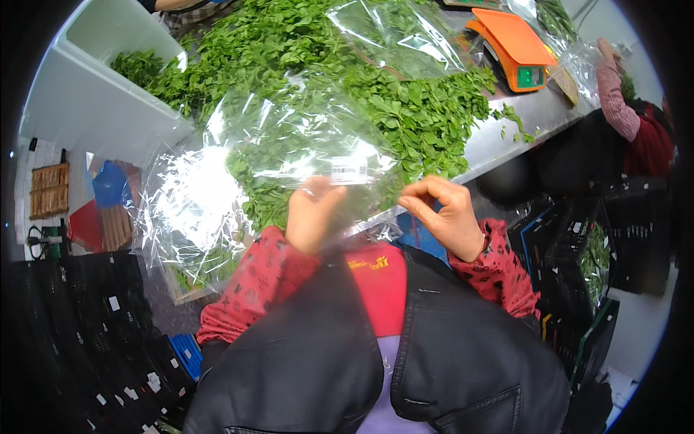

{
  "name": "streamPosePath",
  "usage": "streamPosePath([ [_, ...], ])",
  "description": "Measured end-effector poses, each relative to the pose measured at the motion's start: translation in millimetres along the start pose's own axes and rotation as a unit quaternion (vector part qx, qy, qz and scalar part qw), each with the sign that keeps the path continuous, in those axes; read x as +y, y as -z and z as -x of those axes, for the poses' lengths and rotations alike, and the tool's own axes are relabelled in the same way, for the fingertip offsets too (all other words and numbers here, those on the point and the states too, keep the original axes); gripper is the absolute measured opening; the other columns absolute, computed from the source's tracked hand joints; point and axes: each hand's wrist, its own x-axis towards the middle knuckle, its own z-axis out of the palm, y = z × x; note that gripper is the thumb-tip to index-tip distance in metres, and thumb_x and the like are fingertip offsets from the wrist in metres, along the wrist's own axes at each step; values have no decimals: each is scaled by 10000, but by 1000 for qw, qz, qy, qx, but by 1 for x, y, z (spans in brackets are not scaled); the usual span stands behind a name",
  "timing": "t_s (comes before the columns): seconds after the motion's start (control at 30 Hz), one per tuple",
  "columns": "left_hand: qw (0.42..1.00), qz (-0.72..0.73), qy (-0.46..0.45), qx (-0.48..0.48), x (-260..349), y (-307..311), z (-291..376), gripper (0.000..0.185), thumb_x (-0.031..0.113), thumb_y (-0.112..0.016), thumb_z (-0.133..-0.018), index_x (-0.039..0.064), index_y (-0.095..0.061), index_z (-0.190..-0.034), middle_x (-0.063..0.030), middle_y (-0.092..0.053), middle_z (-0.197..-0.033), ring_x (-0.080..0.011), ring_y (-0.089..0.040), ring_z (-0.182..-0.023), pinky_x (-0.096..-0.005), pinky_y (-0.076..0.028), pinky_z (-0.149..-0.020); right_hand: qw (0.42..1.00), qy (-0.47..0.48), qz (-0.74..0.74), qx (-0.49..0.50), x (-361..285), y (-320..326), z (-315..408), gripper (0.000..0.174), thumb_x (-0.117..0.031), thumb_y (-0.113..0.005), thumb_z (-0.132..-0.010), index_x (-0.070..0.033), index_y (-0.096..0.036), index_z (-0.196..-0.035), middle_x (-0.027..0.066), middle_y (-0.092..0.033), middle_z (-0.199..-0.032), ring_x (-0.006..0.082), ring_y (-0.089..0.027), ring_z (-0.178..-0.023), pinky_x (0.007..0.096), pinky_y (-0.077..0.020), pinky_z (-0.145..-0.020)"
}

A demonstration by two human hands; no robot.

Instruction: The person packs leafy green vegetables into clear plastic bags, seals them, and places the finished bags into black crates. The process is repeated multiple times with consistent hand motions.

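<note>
My left hand point(312, 217) pinches a clear plastic bag point(303, 130) near a white printed label point(348, 171). The fingers partly show through the film. My right hand point(444, 211) is at the bag's right edge, thumb and fingertips drawn together. Whether film lies between those fingertips cannot be made out. Loose leafy green herbs point(417, 114) spread over the metal table point(488, 146) beneath and beyond the bag. Another clear bag point(401, 38) lies on the leaves farther back.
An orange digital scale point(512, 49) stands at the back right. A white plastic bin point(97, 92) is at the left, above a shiny heap of clear film point(195, 200). Black crates point(81, 336) are stacked at lower left. Another person's arm point(618, 97) is at far right.
</note>
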Motion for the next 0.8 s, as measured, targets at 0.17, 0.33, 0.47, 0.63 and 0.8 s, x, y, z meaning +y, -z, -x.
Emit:
streamPosePath([
  [0.17,996,-80,1,-35,-5,-9,7,234,107,-646,-806,-27,-570,-982,-73,-621,-861,-120,-586,-756,-249,-473,-640,968,238,79,10,-20,-34,-31,112,-50,-653,-723,-31,-646,-832,82,-629,-862,266,-599,-799,350,-471,-699],
  [0.33,996,-84,-10,-13,-3,-2,17,174,97,-640,-808,-13,-595,-935,-27,-590,-809,-89,-532,-712,-228,-424,-633,968,241,75,10,-13,-44,-35,112,-60,-640,-731,-27,-642,-838,77,-627,-836,266,-596,-777,361,-465,-682],
  [0.47,989,-146,-33,-11,-4,2,20,190,118,-626,-814,-13,-642,-952,-38,-638,-818,-86,-564,-735,-244,-467,-656,962,250,103,-34,-13,-41,-37,170,-10,-669,-715,-33,-665,-883,79,-639,-844,258,-602,-781,328,-479,-685],
  [0.63,988,-147,-51,2,-9,3,24,166,96,-625,-799,-31,-654,-903,-62,-641,-848,-117,-577,-754,-258,-465,-675,945,279,162,-55,-15,-42,-35,163,-42,-680,-704,-24,-643,-862,86,-629,-809,262,-605,-730,336,-482,-649],
  [0.8,985,-152,-80,0,-14,1,25,70,10,-626,-807,-11,-634,-873,0,-569,-784,-64,-505,-673,-214,-400,-599,940,285,177,-60,-13,-44,-29,156,-48,-675,-702,-15,-624,-845,93,-619,-786,264,-602,-704,337,-483,-625],
])
